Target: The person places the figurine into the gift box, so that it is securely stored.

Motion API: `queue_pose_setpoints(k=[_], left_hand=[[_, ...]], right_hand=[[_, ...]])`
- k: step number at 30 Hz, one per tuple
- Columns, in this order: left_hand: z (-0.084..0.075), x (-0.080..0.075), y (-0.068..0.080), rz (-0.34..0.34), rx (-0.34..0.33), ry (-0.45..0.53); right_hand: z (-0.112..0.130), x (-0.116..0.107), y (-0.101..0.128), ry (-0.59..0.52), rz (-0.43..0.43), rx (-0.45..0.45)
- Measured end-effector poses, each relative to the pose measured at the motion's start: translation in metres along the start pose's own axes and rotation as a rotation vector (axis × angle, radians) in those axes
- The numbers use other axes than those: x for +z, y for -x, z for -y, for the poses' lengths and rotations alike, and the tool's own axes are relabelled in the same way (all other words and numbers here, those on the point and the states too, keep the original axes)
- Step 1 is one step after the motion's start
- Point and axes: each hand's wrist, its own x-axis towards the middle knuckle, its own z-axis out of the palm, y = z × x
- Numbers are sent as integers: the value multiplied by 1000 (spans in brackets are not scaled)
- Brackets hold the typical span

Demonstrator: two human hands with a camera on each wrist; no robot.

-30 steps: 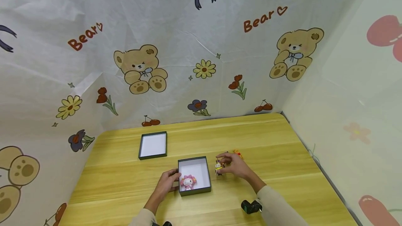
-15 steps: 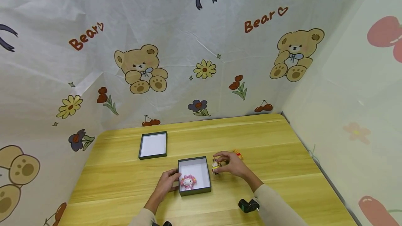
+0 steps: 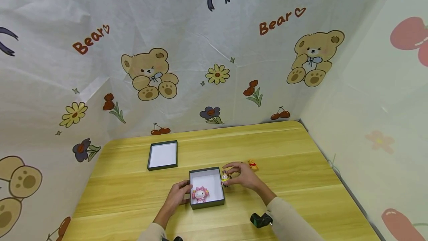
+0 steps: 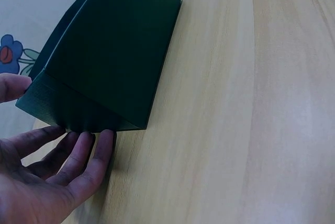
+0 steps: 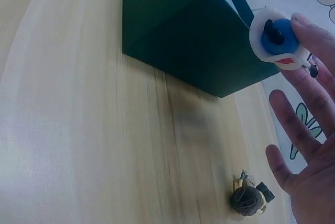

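Note:
A dark green open box point(image 3: 219, 195) with a white inside stands on the wooden table point(image 3: 301, 166). In it lies a pink and white figure point(image 3: 200, 193). My left hand point(image 3: 178, 193) holds the box's left wall, thumb at the rim and fingers point(image 4: 84, 153) along its base. My right hand point(image 3: 228, 173) pinches a small yellow figure point(image 3: 224, 177) just above the box's right rim. In the right wrist view that small figure point(image 5: 275, 38) shows a white and blue underside beside the box point(image 5: 178, 30).
The box's lid point(image 3: 163, 154) lies upturned behind and left of the box. A small orange bear figure point(image 3: 253, 165) stands right of my right hand. A small dark brown charm point(image 5: 247, 199) lies on the table. Printed cloth walls point(image 3: 214, 66) close in the back and both sides.
My right hand has carried the small yellow figure leftward, from beside the orange bear to the box's right rim. The left hand and the box have not moved.

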Motion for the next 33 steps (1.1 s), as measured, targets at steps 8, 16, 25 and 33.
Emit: queue_pose_setpoints(k=[8,16,25,33], left_hand=[[-1,1,3,-14,-8,-1],[-2,2,3,-14,-3,0],[-1,1,1,-7,1,0],[-1,1,2,-5,2,-10]], right_hand=[[4,4,-3,-7,12,-13],[9,7,-6,23,32,-15],[16,11,-8,46,47,-16],[13,19,-14,79,51,-25]])
